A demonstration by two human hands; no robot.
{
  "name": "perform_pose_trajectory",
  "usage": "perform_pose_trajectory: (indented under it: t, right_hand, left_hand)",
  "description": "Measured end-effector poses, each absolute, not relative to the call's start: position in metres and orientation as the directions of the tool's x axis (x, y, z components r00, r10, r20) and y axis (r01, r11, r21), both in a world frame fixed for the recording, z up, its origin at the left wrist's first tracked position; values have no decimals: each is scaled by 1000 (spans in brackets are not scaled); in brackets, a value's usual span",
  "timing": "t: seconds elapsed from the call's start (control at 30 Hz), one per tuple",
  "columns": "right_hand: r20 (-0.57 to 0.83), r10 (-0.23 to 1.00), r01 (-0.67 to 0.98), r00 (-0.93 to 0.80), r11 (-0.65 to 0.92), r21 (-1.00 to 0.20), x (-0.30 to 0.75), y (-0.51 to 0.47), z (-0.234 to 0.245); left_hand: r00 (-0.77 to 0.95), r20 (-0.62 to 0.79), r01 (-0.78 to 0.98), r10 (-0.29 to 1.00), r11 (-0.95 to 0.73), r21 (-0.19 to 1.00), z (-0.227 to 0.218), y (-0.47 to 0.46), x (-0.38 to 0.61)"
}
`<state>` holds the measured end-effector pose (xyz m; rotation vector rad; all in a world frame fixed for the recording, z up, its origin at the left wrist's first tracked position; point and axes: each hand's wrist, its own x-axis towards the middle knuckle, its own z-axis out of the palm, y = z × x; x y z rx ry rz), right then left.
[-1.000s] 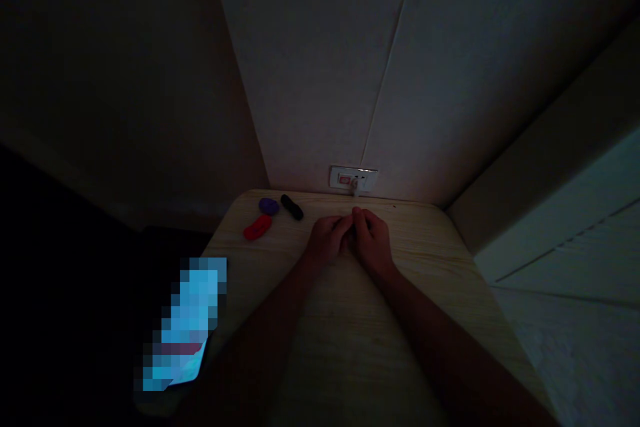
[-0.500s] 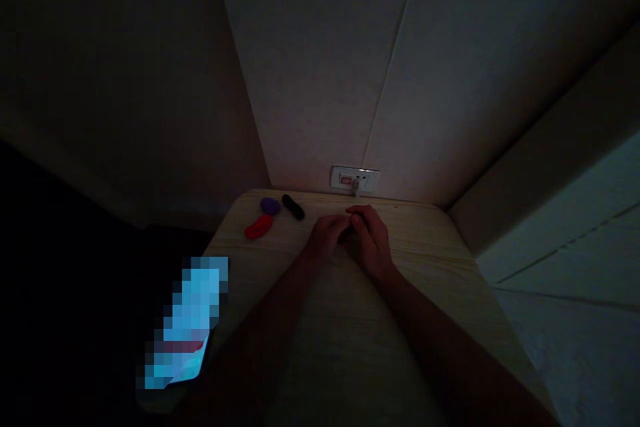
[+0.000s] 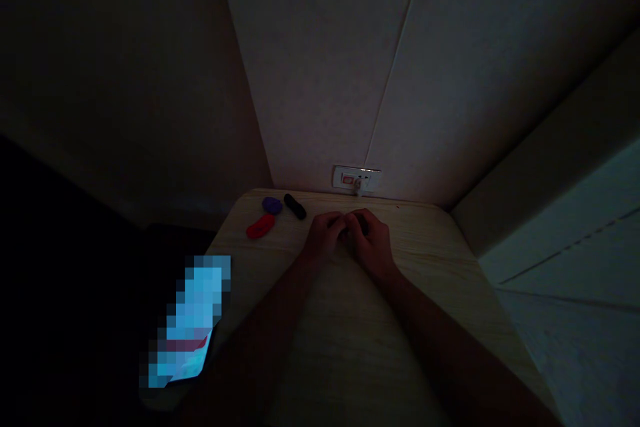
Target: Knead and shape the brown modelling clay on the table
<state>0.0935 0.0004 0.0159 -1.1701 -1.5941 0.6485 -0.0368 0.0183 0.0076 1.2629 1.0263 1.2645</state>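
Note:
My left hand (image 3: 321, 235) and my right hand (image 3: 373, 240) meet over the far middle of the wooden table (image 3: 430, 240). Both have curled fingers, and their fingertips touch. Something dark may lie between them, but the dim light and the fingers hide what it is. Left of my left hand lie three soft-looking pieces, like modelling clay: a black elongated one (image 3: 295, 206), a purple lump (image 3: 273, 205) and a red oblong one (image 3: 261, 226). The black piece is the closest to my left hand, and neither hand touches any of the three.
A lit, blurred-out screen (image 3: 195, 313) lies at the table's left edge, beside my left forearm. Behind the table rises a wall (image 3: 320, 80) with a socket plate (image 3: 357, 178) and a plug in it. A pale panelled surface (image 3: 565, 233) stands to the right.
My fingers have shifted against each other; the right fingertips have curled in and moved slightly left towards the left hand. The clay-like pieces stay in place on the table.

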Motion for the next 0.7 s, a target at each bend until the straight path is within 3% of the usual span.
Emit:
perform_pose_trajectory:
  t: [0.33,0.5,0.7]
  right_hand:
    - [433,901,423,5,391,-817,91,-2,15]
    - [512,858,428,-43,479,-766,94,-1,17]
    - [572,798,414,-190,593,-691,93,-6,17]
  left_hand:
    - [-22,78,36,997,-78,996,2,14,-32]
    - [-107,94,80,990,-85,993,3,14,-32]
    - [-223,57,16,973,-55,998,0,18,-32]
